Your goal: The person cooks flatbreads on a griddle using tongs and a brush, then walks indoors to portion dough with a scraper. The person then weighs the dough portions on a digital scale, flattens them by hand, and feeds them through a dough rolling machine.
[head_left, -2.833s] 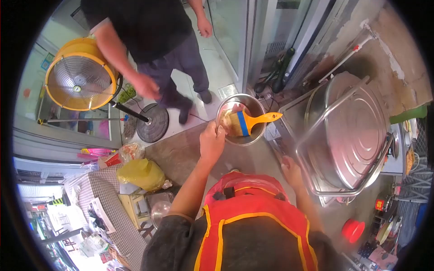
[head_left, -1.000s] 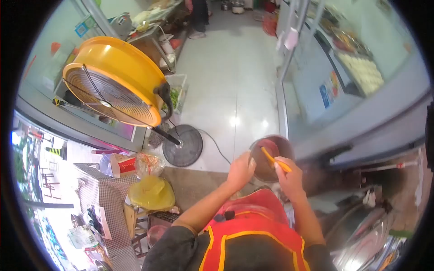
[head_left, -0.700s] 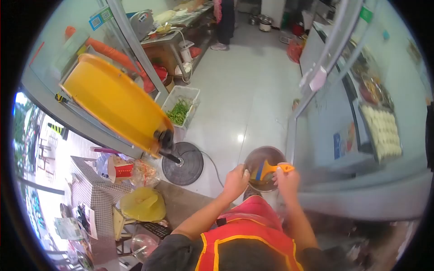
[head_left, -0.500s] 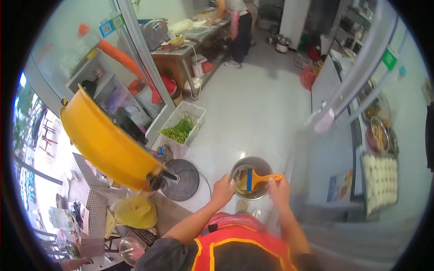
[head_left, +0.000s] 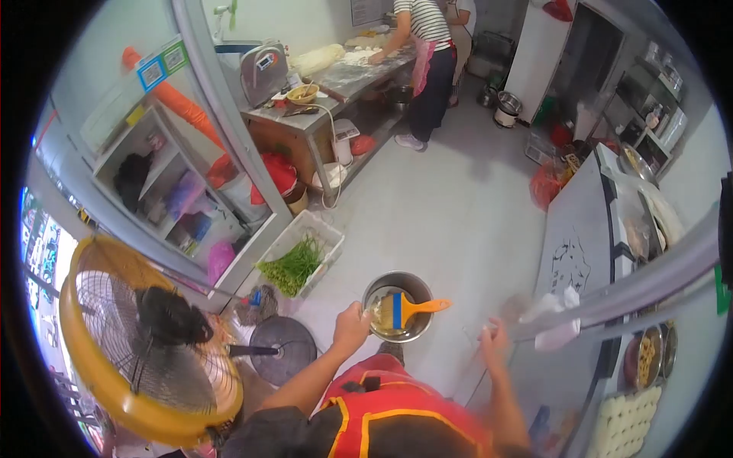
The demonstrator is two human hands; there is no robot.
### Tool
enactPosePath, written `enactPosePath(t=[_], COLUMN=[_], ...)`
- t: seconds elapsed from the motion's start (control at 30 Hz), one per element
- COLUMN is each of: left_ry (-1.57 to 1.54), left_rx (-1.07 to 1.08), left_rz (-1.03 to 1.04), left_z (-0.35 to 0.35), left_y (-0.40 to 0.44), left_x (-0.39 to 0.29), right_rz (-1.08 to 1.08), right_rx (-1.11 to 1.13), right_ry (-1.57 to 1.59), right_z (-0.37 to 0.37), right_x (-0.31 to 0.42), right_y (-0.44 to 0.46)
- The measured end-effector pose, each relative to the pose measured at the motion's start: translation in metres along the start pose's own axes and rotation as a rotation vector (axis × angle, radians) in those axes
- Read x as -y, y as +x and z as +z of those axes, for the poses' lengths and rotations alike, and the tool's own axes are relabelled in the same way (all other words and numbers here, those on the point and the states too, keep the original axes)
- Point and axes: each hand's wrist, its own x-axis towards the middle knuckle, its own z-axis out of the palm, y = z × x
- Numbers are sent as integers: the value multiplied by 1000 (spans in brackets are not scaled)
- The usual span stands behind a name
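My left hand (head_left: 352,328) grips the left rim of a round metal pot (head_left: 426,330). A wide brush lies in the pot, with an orange handle (head_left: 426,307), a blue band and tan bristles; its handle sticks out over the right rim. Whatever lies beneath the bristles is hard to make out. My right hand (head_left: 495,340) is away from the pot, over to the right by the glass door's metal frame (head_left: 611,301). Its fingers look partly curled but are blurred, and I cannot tell whether they touch the door.
A yellow-rimmed fan (head_left: 114,401) stands at the lower left on a round dark base (head_left: 286,351). Ahead is a white crate (head_left: 330,263) of greens (head_left: 294,263). Two people are at the floured worktable (head_left: 336,80). A white freezer (head_left: 569,229) lines the right.
My right hand has let go of the brush handle and moved right, towards the door frame. The view has shifted forward into the doorway. My left hand still holds the pot.
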Motion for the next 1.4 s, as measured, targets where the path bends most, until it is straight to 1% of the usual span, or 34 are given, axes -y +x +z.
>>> enactPosePath(t=[0.03, 0.07, 0.13, 0.17, 0.2, 0.27, 0.33, 0.4, 0.47, 0.57, 0.63, 0.67, 0.73, 0.77, 0.8, 0.83, 0.87, 0.9, 0.93, 0.97, 1.07, 1.13, 1.17, 1.27, 1.3, 1.37, 1.4], left_ry=[33, -47, -211, -99, -112, -121, -182, -185, -129, -15, -87, -125, -109, -96, -94, -96, -101, -113, -123, -132, -122, -109, -103, -184, -142, -207, -227], left_rx=[-19, 23, 108, 85, 82, 80, 50, 19, -13, -157, -181, -199, -276, -315, -347, -378, -409, -443, -476, -508, -629, -656, -667, -717, -746, -775, -791], left_rz=[54, 2, -128, -79, -15, 105, 113, 112, 110, 45, -59, -103, -119, -126, -137, -153, -167, -186, -201, -215, -197, -221, -231, -307, -276, -279, -273], left_z=[14, 19, 31, 26, 36, 54, 62, 68, 73, 78, 70, 65, 59, 52, 45, 39, 34, 30, 25, 19, 5, -11, -17, -35, -37, -43, -53], left_y=[30, 61, 108, 134, 162, 215, 269, 324, 382, 464, 515, 544, 594, 618, 639, 661, 682, 702, 723, 743, 808, 854, 874, 943, 965, 1010, 1034], left_x=[5, -3, -26, -51, -56, -55, -68, -77, -83, -91, -105, -114, -126, -130, -134, -137, -138, -138, -137, -133, -118, -114, -110, -99, -92, -84, -84], right_rz=[-31, -64, -92, -36, 21, 269, 255, 551, 937, 643, 409, 278, -544, -423, -595, -548, -821, -290, 97, 21, -158, -216, -243, -456, -476, -527, -504], right_rx=[-29, -60, -75, -14, 46, 220, 367, 312, 341, 449, 507, 526, 999, 1016, 946, 791, 562, 461, 471, 488, 576, 621, 641, 706, 728, 771, 769], right_ry=[-126, -254, -376, -424, -466, -451, -581, -399, -346, -733, -983, -1098, -1508, -1571, -1550, -1542, -1287, -698, -200, -151, -25, -65, -84, -255, -305, -399, -371], right_z=[-3, -5, -14, -22, -25, -32, -23, -22, -1, 30, 37, 43, 56, 84, 98, 132, 149, 193, 199, 225, 284, 313, 328, 372, 378, 388, 395], right_x=[-15, -32, -74, -86, -93, -85, -232, -148, -286, -308, -307, -280, -209, -176, -145, -133, -129, -123, 41, 85, 185, 245, 261, 247, 243, 244, 251], right_y=[24, 48, 92, 109, 128, 154, 191, 202, 233, 349, 434, 480, 605, 670, 717, 775, 830, 885, 878, 906, 966, 989, 1002, 1064, 1079, 1117, 1133])
